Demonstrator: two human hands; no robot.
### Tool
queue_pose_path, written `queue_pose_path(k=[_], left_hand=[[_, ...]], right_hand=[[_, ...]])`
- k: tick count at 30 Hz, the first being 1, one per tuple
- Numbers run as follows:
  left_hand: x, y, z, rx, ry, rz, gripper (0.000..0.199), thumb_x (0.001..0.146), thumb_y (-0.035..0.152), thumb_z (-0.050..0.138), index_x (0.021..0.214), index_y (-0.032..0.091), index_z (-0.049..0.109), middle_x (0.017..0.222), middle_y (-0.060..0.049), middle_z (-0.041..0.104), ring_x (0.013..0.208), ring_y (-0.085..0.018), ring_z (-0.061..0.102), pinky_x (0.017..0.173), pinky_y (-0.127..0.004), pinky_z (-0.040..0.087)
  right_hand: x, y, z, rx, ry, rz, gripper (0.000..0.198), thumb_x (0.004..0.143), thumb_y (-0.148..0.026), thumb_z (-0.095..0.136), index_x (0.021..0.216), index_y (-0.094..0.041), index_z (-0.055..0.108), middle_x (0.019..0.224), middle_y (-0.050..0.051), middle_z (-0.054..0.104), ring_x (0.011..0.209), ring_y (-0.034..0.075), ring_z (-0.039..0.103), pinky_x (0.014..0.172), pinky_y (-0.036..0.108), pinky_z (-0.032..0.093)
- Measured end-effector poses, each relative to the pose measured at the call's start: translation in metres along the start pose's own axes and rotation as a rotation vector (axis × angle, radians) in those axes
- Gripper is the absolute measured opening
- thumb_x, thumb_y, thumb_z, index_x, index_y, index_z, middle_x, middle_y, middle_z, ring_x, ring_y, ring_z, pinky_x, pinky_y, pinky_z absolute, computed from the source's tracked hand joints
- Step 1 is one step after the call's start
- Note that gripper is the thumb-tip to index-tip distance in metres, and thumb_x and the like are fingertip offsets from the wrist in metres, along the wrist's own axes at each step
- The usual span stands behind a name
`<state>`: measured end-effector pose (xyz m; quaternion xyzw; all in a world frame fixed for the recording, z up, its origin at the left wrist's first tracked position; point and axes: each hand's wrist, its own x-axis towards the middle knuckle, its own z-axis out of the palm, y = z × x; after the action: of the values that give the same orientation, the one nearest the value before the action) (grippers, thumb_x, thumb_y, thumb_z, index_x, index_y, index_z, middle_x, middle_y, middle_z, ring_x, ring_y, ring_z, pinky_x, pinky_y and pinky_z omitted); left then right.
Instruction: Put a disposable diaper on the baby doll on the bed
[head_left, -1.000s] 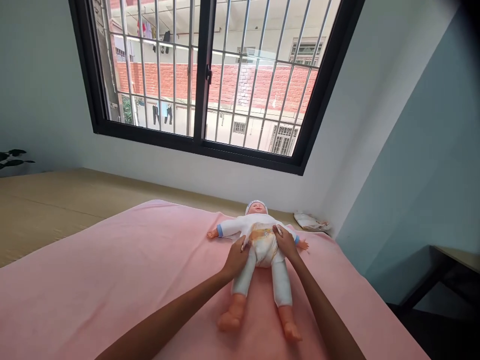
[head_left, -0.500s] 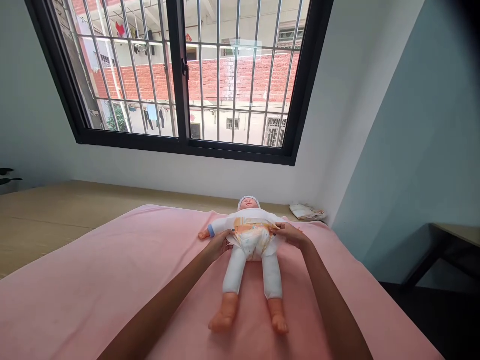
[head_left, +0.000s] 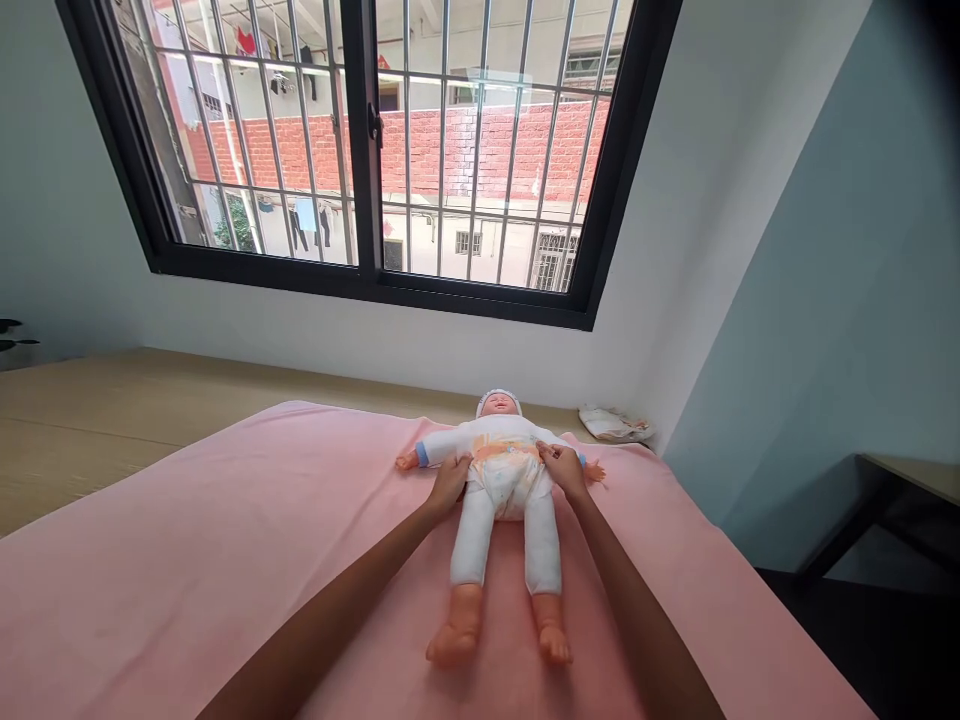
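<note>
A baby doll (head_left: 469, 545) in a white suit and a white cap lies on its back on a pink cloth (head_left: 315, 530), its feet towards me. Around its hips is a white diaper (head_left: 508, 482) with an orange patterned waistband. My left hand (head_left: 450, 482) is closed at the diaper's edge on the left, fingers partly hidden. On the opposite side, my right hand (head_left: 562, 467) pinches the waistband with thumb and fingers. Both of the doll's arms are stretched out sideways, and its legs are slightly apart.
Behind the doll, a folded white packet or diaper (head_left: 615, 424) lies near the wall corner. A tan mat or bed surface (head_left: 90, 410) extends left of the cloth. The barred window (head_left: 367, 290) is above, and a dark-legged table (head_left: 892, 500) stands at right.
My right hand has moved inward over the front of the waistband, uncovering the doll's hand on that side. My left hand has shifted slightly closer, and the diaper's sides now sit snugger.
</note>
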<state>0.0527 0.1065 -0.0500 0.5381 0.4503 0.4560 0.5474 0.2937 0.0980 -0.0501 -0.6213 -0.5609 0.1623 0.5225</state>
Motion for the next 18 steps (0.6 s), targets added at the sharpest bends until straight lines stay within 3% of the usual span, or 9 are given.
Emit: queue_pose_path(k=[3, 8, 13, 18], left_hand=[[-0.001, -0.007, 0.004, 0.048, 0.027, 0.107, 0.041, 0.096, 0.049, 0.045, 0.096, 0.010, 0.060, 0.092, -0.005, 0.061, 0.084, -0.011, 0.058, 0.082, -0.027, 0.052], [-0.001, -0.013, 0.000, 0.207, 0.048, 0.174, 0.047, 0.096, 0.052, 0.039, 0.093, 0.010, 0.060, 0.091, -0.005, 0.062, 0.087, -0.012, 0.058, 0.088, -0.031, 0.051], [-0.004, -0.017, -0.007, 0.446, 0.135, 0.193, 0.044, 0.095, 0.052, 0.043, 0.088, 0.012, 0.058, 0.082, -0.003, 0.058, 0.078, -0.011, 0.054, 0.084, -0.030, 0.048], [-0.002, -0.010, -0.015, 0.549, 0.281, 0.267, 0.031, 0.095, 0.042, 0.045, 0.098, 0.012, 0.053, 0.084, -0.002, 0.055, 0.074, -0.010, 0.052, 0.077, -0.027, 0.048]], right_hand=[[-0.003, 0.012, 0.007, 0.042, 0.003, 0.037, 0.076, 0.066, -0.095, 0.038, 0.054, -0.021, 0.039, 0.053, 0.003, 0.040, 0.049, 0.017, 0.034, 0.046, 0.026, 0.023], [-0.008, 0.016, 0.017, 0.036, 0.106, 0.018, 0.081, 0.069, -0.098, 0.038, 0.057, -0.018, 0.047, 0.059, 0.007, 0.051, 0.057, 0.022, 0.047, 0.053, 0.028, 0.031], [-0.012, 0.013, 0.017, 0.011, 0.134, -0.015, 0.083, 0.072, -0.097, 0.036, 0.061, -0.017, 0.053, 0.067, 0.010, 0.059, 0.066, 0.025, 0.055, 0.063, 0.030, 0.038], [-0.012, 0.013, 0.015, -0.030, 0.118, -0.026, 0.081, 0.075, -0.095, 0.035, 0.062, -0.018, 0.053, 0.069, 0.010, 0.061, 0.067, 0.026, 0.057, 0.063, 0.031, 0.037]])
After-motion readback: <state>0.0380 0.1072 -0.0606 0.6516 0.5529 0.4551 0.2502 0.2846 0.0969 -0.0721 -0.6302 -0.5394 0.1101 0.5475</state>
